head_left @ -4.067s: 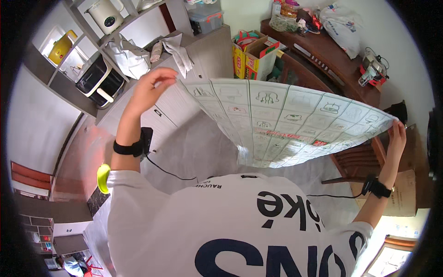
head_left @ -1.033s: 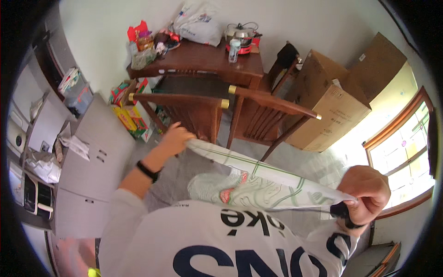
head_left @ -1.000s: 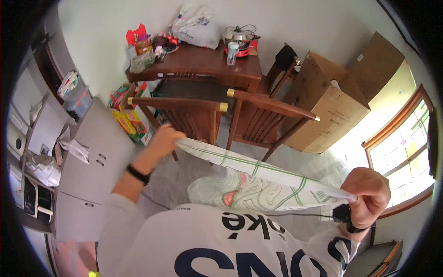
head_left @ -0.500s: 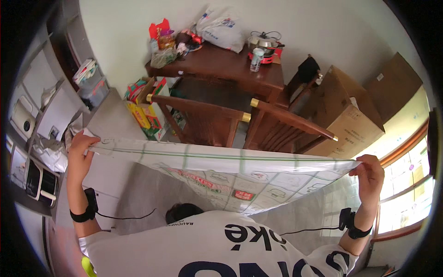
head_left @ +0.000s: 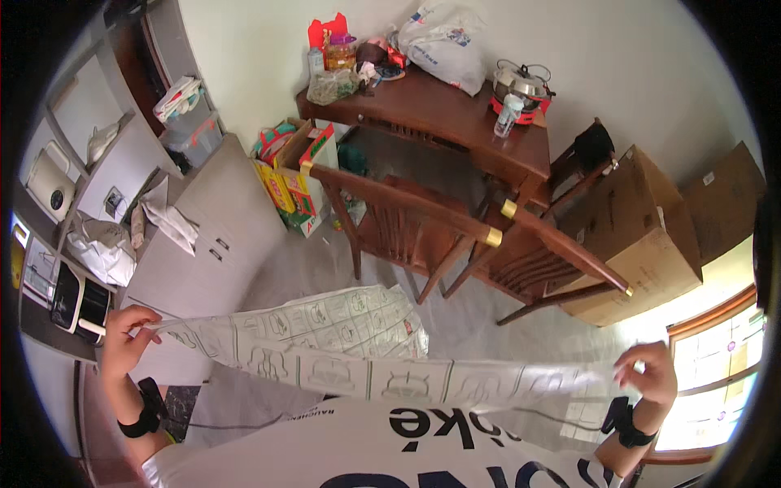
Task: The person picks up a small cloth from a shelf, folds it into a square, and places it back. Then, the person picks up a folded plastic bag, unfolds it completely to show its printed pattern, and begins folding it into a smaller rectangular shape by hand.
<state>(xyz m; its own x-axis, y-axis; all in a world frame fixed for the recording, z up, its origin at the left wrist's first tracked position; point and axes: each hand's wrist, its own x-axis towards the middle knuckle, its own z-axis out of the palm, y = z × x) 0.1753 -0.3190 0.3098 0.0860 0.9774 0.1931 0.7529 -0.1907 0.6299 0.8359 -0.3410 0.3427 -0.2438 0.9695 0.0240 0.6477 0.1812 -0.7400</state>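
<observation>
A thin white plastic tablecloth [head_left: 411,381] with a green grid and printed pictures stretches across in front of my chest. My left hand [head_left: 130,337] pinches its left corner between thumb and fingers. At the other end, my right hand [head_left: 649,372] is closed on the right corner, arm out to the side. The top edge sags slightly between my hands. Beyond it, the loose part of the sheet spreads forward over the grey floor. Both wrists wear black straps with a small device and cable.
Two wooden chairs [head_left: 407,207] stand ahead, before a dark wooden table [head_left: 431,110] with a pot [head_left: 521,85], a white bag [head_left: 443,45] and jars. Cardboard boxes [head_left: 643,236] stand at right by a window. A grey cabinet [head_left: 207,236] with shelves lines the left.
Both hands have come lower and nearer to my body. The tablecloth's loose part, which hung toward me, now billows forward over the floor. The view has shifted, showing more of the chairs and floor.
</observation>
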